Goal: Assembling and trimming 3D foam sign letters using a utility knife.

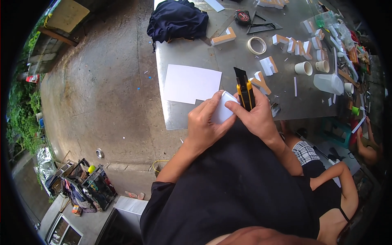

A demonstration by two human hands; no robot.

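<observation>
The shirt (228, 188) lay nearest; left hand (204, 117) gripped the card (223, 111) at its two o'clock, right hand (260, 118) a cutter (246, 94).

The person in front of me has a small white piece (223, 111) in the left grip (207, 116), the right thumb (236, 109) pressed to it too. That right grip (258, 114) also holds a black-and-yellow cutter (245, 90), tip pointing away. Past the left grip, a notched white sheet (192, 83) lies on the metal desk (175, 116), and over there's a bunched dark cloth (177, 21)
</observation>
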